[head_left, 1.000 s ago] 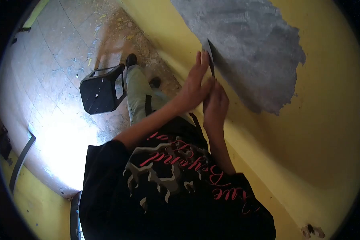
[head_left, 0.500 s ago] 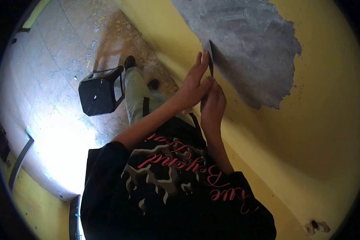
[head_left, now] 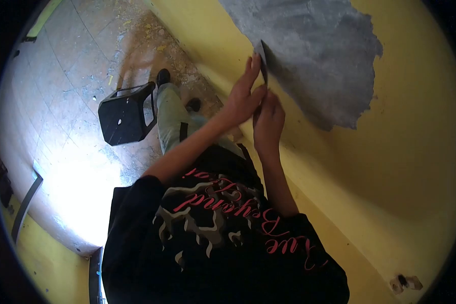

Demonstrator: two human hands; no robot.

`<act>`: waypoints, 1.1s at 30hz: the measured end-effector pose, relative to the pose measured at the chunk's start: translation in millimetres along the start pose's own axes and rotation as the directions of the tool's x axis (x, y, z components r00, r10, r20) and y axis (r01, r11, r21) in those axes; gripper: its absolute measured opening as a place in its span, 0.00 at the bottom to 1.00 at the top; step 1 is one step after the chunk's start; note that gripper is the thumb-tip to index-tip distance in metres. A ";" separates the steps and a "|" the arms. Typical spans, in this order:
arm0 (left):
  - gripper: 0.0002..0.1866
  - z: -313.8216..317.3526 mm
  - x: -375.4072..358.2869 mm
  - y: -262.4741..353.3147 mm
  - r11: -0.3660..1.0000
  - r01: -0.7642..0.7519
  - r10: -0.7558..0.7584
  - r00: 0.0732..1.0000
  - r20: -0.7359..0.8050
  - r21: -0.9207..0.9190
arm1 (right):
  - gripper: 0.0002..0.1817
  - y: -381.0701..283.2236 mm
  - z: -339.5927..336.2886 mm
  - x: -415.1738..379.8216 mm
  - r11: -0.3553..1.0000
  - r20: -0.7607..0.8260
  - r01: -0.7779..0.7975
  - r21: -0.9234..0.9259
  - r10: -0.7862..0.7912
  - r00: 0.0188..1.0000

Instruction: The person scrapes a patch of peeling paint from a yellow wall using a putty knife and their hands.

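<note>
A metal scraper (head_left: 262, 60) lies with its blade flat against the yellow wall (head_left: 390, 152), at the left edge of a large grey patch of bare plaster (head_left: 314, 50) where the paint is gone. My right hand (head_left: 268, 124) grips the scraper's handle from below. My left hand (head_left: 243, 96) rests on the blade with its fingers stretched along it, thumb touching my right hand. The handle is hidden inside my fist.
A black plastic stool (head_left: 124, 114) stands on the tiled floor to my left, close to my leg (head_left: 172, 119). Paint flakes and dust (head_left: 152, 30) litter the floor along the wall's foot. A broken socket hole (head_left: 404, 282) shows low on the wall.
Both hands and the scraper have slid a little further along the wall, away from me, at the edge of the grey patch. The grip is unchanged.
</note>
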State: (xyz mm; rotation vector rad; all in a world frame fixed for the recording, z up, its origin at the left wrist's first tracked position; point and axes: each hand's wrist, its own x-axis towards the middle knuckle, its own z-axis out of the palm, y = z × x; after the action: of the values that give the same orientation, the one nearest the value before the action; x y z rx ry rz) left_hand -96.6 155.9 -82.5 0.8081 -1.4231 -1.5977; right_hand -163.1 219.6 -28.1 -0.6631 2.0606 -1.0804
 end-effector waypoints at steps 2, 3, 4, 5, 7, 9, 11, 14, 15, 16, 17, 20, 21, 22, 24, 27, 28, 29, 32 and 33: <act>0.36 -1.7 12.8 -9.6 0.999 0.025 -0.028 0.996 -0.080 -0.044 | 0.19 0.8 1.6 20.6 0.991 0.072 0.016 -0.133 -0.006 0.997; 0.36 -3.2 11.2 -8.1 0.999 0.017 -0.020 0.997 -0.073 -0.040 | 0.19 -1.5 1.2 15.9 0.992 0.066 0.021 -0.125 -0.013 0.998; 0.36 -4.8 7.0 -5.2 1.000 -0.003 0.003 0.999 -0.035 -0.003 | 0.19 -5.1 -0.5 7.0 0.995 0.054 0.022 -0.098 -0.016 0.998; 0.37 -4.9 2.7 -4.2 0.999 -0.014 0.014 1.000 -0.001 0.029 | 0.19 -6.5 -1.6 0.7 0.997 0.046 0.014 -0.078 -0.011 0.999; 0.37 -3.1 5.8 -4.9 1.000 -0.006 0.006 1.000 -0.013 -0.002 | 0.19 -7.5 3.8 3.4 0.996 0.022 0.024 -0.088 -0.022 1.000; 0.37 -4.2 6.4 -2.9 1.000 -0.003 0.002 1.000 -0.016 -0.026 | 0.19 -7.2 8.0 5.1 0.996 -0.008 0.034 -0.087 -0.035 0.999; 0.35 -10.1 8.0 2.2 0.990 0.106 -0.107 0.994 -0.009 -0.095 | 0.19 -8.4 11.6 5.6 0.993 0.036 0.039 -0.114 -0.035 0.999; 0.34 -3.3 3.8 8.5 0.998 0.050 -0.050 0.999 0.014 -0.022 | 0.19 -3.3 5.8 -1.5 0.996 0.024 0.044 -0.074 -0.042 0.999; 0.34 -2.1 2.0 7.0 0.998 0.058 -0.058 0.998 0.009 -0.027 | 0.19 1.4 7.0 -1.6 0.996 0.028 0.038 -0.082 -0.036 0.999; 0.34 -0.8 2.6 4.8 0.998 0.040 -0.041 0.999 -0.010 -0.054 | 0.19 6.3 10.8 0.0 0.986 -0.007 0.104 -0.130 -0.106 0.994; 0.34 -0.7 4.9 2.8 0.997 0.016 -0.018 0.999 -0.027 -0.076 | 0.18 8.7 13.7 2.6 0.969 -0.041 0.173 -0.175 -0.183 0.982; 0.34 -0.6 -2.2 12.8 0.998 0.050 -0.049 0.999 0.014 -0.042 | 0.20 -3.8 4.7 -11.4 0.999 -0.011 0.023 -0.034 -0.024 1.000; 0.34 -2.7 2.2 8.7 0.998 0.050 -0.050 0.999 0.010 -0.041 | 0.20 -2.6 8.4 -4.2 0.999 -0.007 0.024 -0.035 -0.024 1.000; 0.34 -3.3 5.3 2.8 0.998 0.047 -0.047 0.999 0.000 -0.028 | 0.20 1.2 12.1 3.5 0.993 -0.022 0.074 -0.087 -0.076 0.997; 0.34 -1.4 3.6 -0.1 0.999 0.040 -0.040 0.999 -0.001 -0.014 | 0.21 3.0 7.5 3.8 0.983 -0.043 0.123 -0.137 -0.130 0.991; 0.34 -4.1 4.6 2.3 1.000 0.030 -0.030 1.000 -0.001 -0.004 | 0.21 -2.0 2.9 1.7 0.997 0.080 -0.025 -0.077 0.031 0.996; 0.34 -2.3 7.8 -1.2 0.999 0.021 -0.021 0.999 -0.025 -0.026 | 0.19 0.8 8.9 5.8 0.997 0.042 0.047 -0.057 -0.044 0.998; 0.34 0.3 7.3 -4.1 0.998 0.018 -0.021 0.999 -0.047 -0.052 | 0.19 3.7 11.2 6.2 0.993 0.000 0.111 -0.043 -0.111 0.994; 0.33 -5.1 5.8 -3.5 1.000 0.015 -0.015 0.999 -0.032 -0.017 | 0.18 -4.4 11.5 1.1 0.997 0.041 0.066 -0.041 -0.064 0.997; 0.33 -5.1 4.5 -1.5 1.000 0.010 -0.010 1.000 -0.028 -0.015 | 0.18 -4.8 12.7 -1.3 0.997 0.038 0.069 -0.037 -0.068 0.997</act>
State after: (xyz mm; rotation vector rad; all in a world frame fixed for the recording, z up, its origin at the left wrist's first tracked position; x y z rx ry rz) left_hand -94.4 149.6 -84.5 0.8271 -1.3877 -1.5965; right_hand -151.9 211.9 -28.7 -0.7725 2.0450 -1.0619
